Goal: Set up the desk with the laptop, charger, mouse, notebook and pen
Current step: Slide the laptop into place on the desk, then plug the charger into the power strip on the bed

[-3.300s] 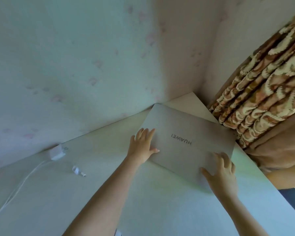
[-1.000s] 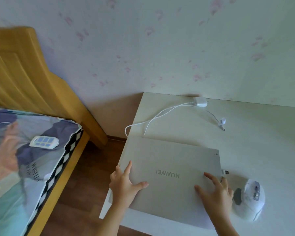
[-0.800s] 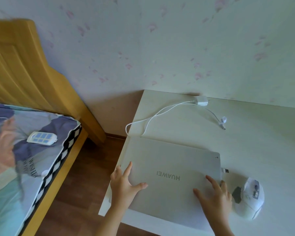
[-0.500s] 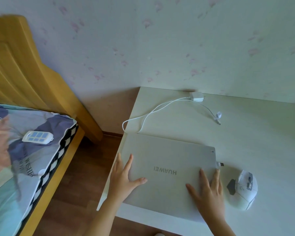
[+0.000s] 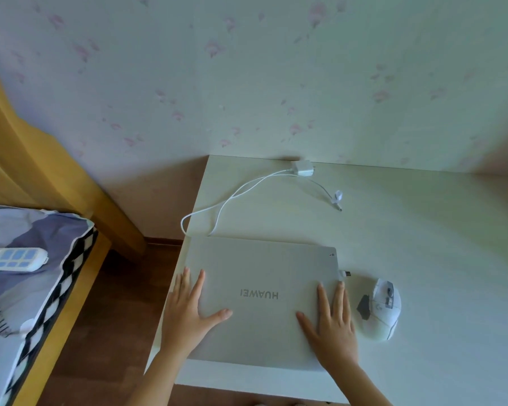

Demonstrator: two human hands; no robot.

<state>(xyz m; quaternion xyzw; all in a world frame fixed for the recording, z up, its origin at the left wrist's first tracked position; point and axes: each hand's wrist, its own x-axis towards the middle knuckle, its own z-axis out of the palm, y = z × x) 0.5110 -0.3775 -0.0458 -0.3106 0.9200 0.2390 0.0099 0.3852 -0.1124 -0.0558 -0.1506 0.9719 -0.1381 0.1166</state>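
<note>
Head view, the only one: a closed, flat silver-grey laptop with a mirrored brand name on its lid (image 5: 264, 300) lay at the near left corner of the pale white desk (image 5: 423, 244), its long axis running left to right across the person, its left edge just at the desk's left edge. The left hand (image 5: 188, 313) lay flat on the lid's left end, fingers spread and pointing away, thumb angled toward the middle; it gripped nothing. The right hand (image 5: 332, 323) rested palm-down on the lid's right end, equally open, fingers extended and holding nothing. Both forearms reached in from the bottom of the frame, so each hand sat directly on its own end of the machine. A white computer mouse with grey buttons (image 5: 380, 309) stood just beside the right hand, close to the laptop's right edge, where a small plug (image 5: 345, 273) stuck out. The white charger block with its looping cable (image 5: 302, 168) lay well behind, against the wall. Neither notebook nor pen was visible. The opening edge probably faced the person, so either hand could lift it.
</note>
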